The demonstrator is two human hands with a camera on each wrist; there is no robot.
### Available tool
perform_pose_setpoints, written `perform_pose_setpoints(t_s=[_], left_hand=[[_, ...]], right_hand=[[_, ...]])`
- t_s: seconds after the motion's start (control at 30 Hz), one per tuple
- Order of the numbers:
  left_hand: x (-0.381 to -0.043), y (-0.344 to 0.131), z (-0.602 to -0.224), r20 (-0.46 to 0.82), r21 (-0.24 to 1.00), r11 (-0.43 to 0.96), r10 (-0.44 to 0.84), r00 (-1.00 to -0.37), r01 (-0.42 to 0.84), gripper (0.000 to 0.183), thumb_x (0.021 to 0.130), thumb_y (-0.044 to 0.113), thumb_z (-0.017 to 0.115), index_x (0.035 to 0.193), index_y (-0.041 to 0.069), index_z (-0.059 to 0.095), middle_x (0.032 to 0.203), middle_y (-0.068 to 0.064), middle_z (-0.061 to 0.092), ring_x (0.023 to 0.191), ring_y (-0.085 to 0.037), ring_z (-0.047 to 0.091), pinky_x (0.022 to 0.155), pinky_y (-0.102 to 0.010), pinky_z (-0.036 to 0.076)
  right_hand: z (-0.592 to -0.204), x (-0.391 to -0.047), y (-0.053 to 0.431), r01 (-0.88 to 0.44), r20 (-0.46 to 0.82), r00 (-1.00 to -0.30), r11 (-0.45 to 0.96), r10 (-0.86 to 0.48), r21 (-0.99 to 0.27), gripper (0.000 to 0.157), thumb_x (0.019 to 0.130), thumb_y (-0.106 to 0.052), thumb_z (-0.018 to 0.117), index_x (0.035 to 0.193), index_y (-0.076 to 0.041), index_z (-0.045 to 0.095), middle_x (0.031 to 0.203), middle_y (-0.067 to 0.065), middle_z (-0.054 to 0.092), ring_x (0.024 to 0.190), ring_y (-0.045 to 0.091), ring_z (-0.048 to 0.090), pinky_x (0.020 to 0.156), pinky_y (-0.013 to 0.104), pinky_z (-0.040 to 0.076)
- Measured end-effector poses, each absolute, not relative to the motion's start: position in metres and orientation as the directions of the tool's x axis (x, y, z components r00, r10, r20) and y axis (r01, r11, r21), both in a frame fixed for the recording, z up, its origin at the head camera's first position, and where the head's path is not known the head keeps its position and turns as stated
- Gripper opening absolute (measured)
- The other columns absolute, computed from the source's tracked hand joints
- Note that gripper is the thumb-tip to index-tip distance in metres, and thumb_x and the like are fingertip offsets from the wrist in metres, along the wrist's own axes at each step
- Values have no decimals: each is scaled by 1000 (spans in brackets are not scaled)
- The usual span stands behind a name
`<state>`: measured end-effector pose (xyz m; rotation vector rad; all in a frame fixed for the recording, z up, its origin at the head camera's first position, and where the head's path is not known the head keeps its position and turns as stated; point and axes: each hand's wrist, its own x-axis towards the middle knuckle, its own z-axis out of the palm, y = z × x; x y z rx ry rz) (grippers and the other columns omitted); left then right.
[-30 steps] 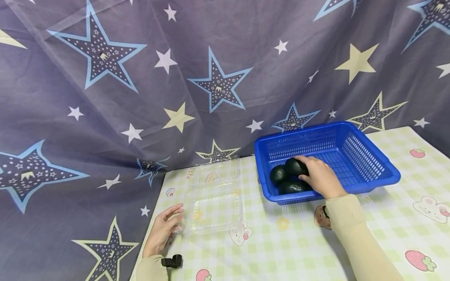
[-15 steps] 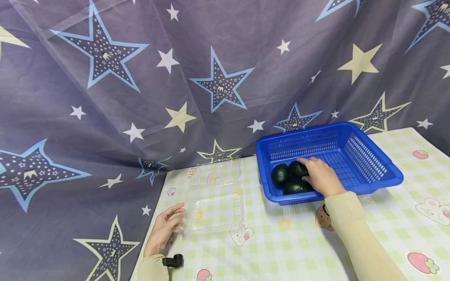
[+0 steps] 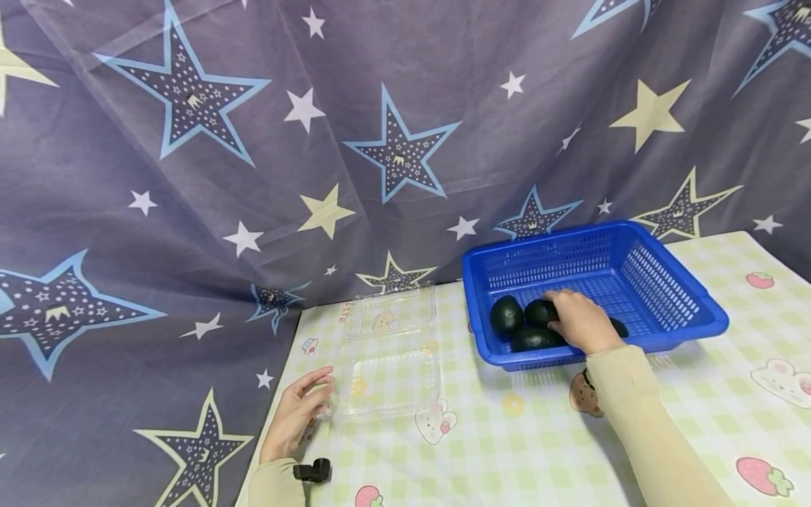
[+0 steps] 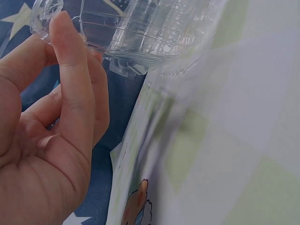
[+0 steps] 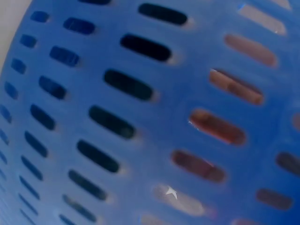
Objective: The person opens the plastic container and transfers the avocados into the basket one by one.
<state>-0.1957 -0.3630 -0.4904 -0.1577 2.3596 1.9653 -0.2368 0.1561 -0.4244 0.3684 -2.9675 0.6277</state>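
Note:
In the head view my right hand point(image 3: 581, 322) reaches over the near side of a blue plastic basket point(image 3: 693, 320). Its fingers and thumb hold a dark green avocado point(image 3: 538, 312). Beside that lie another avocado point(image 3: 506, 315) on the left and one point(image 3: 533, 339) nearer the front; part of a further avocado point(image 3: 619, 327) shows right of the hand. My left hand point(image 3: 294, 408) has relaxed, spread fingers at the left edge of an opened clear plastic clamshell box point(image 3: 393, 380). In the left wrist view, a fingertip overlaps the box's corner point(image 4: 136, 33).
A green-checked tablecloth point(image 3: 481, 451) covers the table. Behind it hangs a dark star-printed curtain point(image 3: 266, 183), right behind the box and basket. The slotted basket wall point(image 5: 154, 126) fills the right wrist view and mostly hides the right hand there.
My right hand and the avocado in it have sunk lower in the basket and shifted slightly right. A further avocado now shows right of the hand. The left hand stays at the box.

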Motion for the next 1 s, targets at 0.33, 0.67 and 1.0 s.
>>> perform_pose_setpoints(t_s=[0.33, 0.67, 1.0], left_hand=[[-194, -363, -493, -121, 974, 189, -40, -992, -127, 48, 94, 13, 69, 140, 7, 55, 134, -20, 53, 68, -8, 62, 58, -22, 56], [-194, -365, -492, -126, 968, 212, -37, -991, -131, 49, 95, 14, 68, 141, 8, 54, 133, -21, 54, 70, -10, 63, 58, -24, 57], [-191, -374, -482, -148, 950, 257, -132, -980, -178, 58, 94, 36, 68, 142, 7, 53, 123, -13, 63, 92, -19, 64, 68, -28, 59]], right_hand=[[-422, -236, 159, -248, 165, -966, 885, -197, -394, 52, 87, -8, 76, 131, 10, 54, 122, 33, 59, 107, 48, 60, 84, 59, 52], [-419, -234, 162, -291, 155, -957, 826, -247, -483, 54, 96, -18, 67, 141, 5, 47, 140, 31, 48, 125, 49, 49, 100, 64, 43], [-413, -230, 165, -394, 236, -919, 744, -315, -539, 51, 100, -20, 61, 144, 1, 45, 138, 24, 48, 129, 44, 47, 104, 60, 42]])
